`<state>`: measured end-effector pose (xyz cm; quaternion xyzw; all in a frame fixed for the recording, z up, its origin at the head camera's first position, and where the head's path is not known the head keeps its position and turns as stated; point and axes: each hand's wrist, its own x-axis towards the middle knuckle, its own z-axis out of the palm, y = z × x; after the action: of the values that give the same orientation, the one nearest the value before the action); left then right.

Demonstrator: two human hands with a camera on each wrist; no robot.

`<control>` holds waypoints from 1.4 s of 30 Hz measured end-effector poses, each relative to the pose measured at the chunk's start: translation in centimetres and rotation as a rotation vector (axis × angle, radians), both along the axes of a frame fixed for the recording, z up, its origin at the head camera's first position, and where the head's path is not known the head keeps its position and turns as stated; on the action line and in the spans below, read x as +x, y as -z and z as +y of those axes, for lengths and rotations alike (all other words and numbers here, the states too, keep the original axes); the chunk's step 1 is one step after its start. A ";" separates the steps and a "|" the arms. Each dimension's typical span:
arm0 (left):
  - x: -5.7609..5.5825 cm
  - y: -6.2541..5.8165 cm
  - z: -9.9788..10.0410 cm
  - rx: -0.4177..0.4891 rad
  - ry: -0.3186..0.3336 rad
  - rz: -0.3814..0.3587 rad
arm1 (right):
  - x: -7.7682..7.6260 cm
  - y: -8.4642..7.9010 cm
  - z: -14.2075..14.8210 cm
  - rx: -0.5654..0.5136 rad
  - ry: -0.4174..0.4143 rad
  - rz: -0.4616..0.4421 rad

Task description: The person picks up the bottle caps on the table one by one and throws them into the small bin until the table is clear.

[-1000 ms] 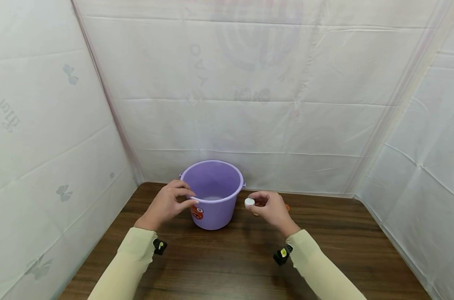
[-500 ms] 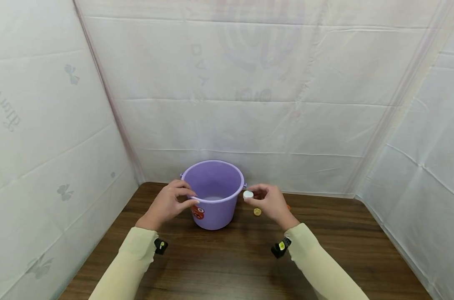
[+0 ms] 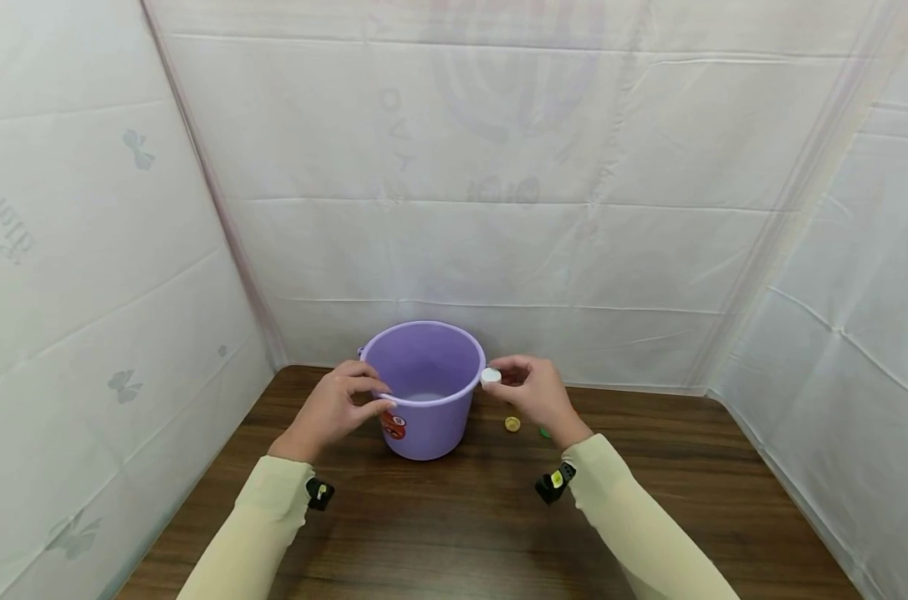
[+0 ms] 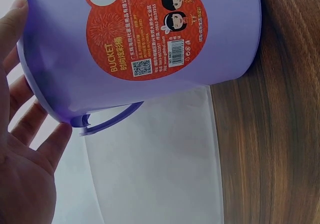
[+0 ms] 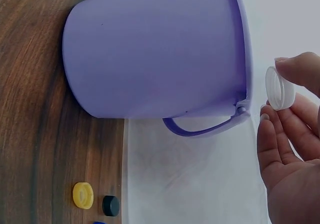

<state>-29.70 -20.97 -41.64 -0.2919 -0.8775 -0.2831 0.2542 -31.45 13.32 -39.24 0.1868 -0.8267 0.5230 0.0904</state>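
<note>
A purple bucket stands upright on the table near the back cloth, its mouth facing up. At its left front rim, my left hand holds the edge between thumb and fingers. The red label shows in the left wrist view. My right hand pinches a white bottle cap between thumb and fingers, raised to rim height just outside the bucket's right side. The cap's hollow side faces the bucket in the right wrist view.
On the wooden table, right of the bucket, lie a yellow cap, a dark cap and the edge of something blue. A bit of green shows beside my right wrist. White cloth hangs behind and at both sides.
My right hand has risen and moved left towards the bucket's rim with the white bottle cap, uncovering the yellow cap on the table. The left hand stays at the rim.
</note>
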 end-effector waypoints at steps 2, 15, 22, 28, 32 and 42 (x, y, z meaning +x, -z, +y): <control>0.0 0.0 0.0 0.004 0.003 0.005 | -0.1 -0.2 -0.2 -0.008 -0.006 -0.001; 0.1 -0.1 0.1 0.005 -0.001 0.000 | -1.0 -0.5 -1.3 -0.012 0.010 0.046; 0.0 -0.1 0.1 0.010 0.003 0.011 | -1.5 -0.6 -1.8 -0.017 0.010 0.039; -0.1 0.0 0.1 0.011 0.006 0.016 | -2.0 -0.6 -2.4 0.005 0.019 0.060; -0.1 0.0 0.1 0.016 0.009 0.016 | -2.2 -0.6 -2.8 -0.003 0.024 0.063; -0.2 0.0 0.1 0.017 0.011 0.022 | -2.8 -0.6 -3.4 -0.027 0.020 0.050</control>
<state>-29.87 -20.88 -41.66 -0.2975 -0.8706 -0.2888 0.2650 -34.20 9.89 -38.60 0.1906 -0.8189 0.5282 0.1188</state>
